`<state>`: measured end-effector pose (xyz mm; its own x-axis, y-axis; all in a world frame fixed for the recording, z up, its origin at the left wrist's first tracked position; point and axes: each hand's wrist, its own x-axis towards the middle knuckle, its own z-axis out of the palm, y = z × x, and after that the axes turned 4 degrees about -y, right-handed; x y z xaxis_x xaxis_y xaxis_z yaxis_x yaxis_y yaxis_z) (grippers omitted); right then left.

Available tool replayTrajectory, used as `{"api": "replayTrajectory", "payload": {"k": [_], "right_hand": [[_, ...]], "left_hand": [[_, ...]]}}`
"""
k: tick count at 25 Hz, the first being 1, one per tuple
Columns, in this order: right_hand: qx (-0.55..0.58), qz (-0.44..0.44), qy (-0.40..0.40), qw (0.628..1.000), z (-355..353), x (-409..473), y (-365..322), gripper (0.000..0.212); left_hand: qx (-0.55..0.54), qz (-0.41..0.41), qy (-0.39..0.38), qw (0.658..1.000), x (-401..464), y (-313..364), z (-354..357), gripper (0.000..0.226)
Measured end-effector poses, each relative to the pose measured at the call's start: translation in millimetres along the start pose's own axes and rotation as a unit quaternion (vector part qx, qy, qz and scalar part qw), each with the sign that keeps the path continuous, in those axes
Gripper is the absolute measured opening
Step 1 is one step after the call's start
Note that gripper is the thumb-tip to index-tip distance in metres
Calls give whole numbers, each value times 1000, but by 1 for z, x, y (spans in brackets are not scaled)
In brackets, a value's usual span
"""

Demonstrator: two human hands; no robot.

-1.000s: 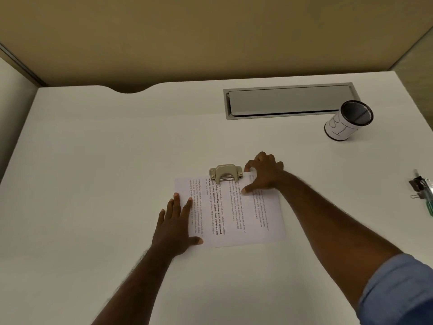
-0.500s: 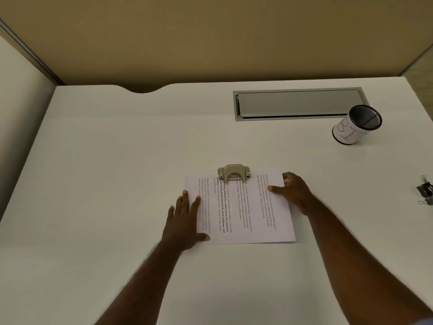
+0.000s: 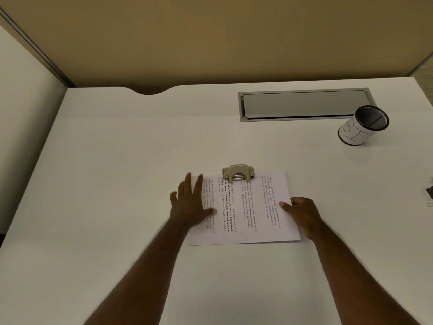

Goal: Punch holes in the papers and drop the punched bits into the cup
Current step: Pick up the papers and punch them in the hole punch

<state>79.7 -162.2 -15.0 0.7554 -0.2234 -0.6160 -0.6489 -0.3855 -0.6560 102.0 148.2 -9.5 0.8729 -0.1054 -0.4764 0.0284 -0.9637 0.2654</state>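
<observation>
Your left hand [image 3: 191, 204] lies spread flat on the papers [image 3: 246, 207]; your right hand [image 3: 301, 212] pinches their right edge. Punch [image 3: 237, 173] sits on their far edge, cup [image 3: 362, 125] well beyond-right. Tugging unevenly could skew the sheets, misaligning holes.

punch [image 3: 238, 174]: brushed metal | papers [image 3: 248, 209]: matt printed paper | cup [image 3: 362, 125]: black mesh, paper wrap | desk [image 3: 117, 160]: smooth matt white

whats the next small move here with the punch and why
Probably press down on the hole punch with the left hand, which lies open and blurred at the paper's left side. The punch already sits over the sheet's far edge and the right hand pinches the right edge, steadying it. The cup waits far right.
</observation>
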Motion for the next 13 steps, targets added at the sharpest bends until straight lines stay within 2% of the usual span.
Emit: {"api": "replayTrajectory", "payload": {"k": [4,10,11,13], "right_hand": [[38,16,-15,999,-3,1,4,20],[85,35,-18,996,-4,-1,4,9],[88,38,-21,995,-4,-1,4,9],[94,43,-24,994,-4,-3,5,9]], "left_hand": [[42,24,-20,999,50,0,-35,98],[-10,33,-31,999,64,-1,-36,67],[-28,30,-37,998,62,-3,-37,62],[-139,30,-49,989,57,-12,-40,47]]}}
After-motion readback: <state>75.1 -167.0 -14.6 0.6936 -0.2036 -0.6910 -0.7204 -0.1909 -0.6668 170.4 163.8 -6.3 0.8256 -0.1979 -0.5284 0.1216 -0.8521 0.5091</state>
